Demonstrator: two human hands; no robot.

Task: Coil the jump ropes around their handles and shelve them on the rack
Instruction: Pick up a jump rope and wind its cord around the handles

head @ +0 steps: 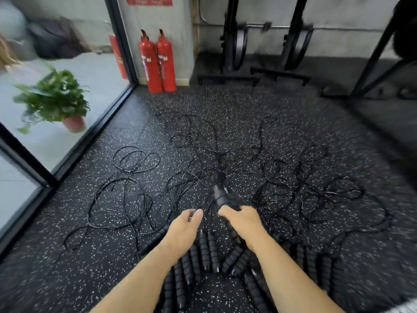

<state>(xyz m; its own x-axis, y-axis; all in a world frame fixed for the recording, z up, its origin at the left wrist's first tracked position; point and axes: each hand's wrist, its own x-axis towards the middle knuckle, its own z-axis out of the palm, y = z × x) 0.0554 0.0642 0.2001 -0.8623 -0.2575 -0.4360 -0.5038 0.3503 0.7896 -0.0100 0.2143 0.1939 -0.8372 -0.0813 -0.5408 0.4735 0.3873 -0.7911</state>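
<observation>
Right hand grips the paired handles mid-frame, left hand seems to pinch the cord: keep tension, lay turns tight and adjacent.

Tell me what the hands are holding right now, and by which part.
The right hand grips the jump rope handles by their near end. Whether the left hand holds anything cannot be told.

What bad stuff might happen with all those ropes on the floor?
The ropes on the floor cross over each other, so pulling the one wrapped round the held handles in the right hand may drag others along and knot them. The pile of handles near the arms might roll underfoot.
</observation>
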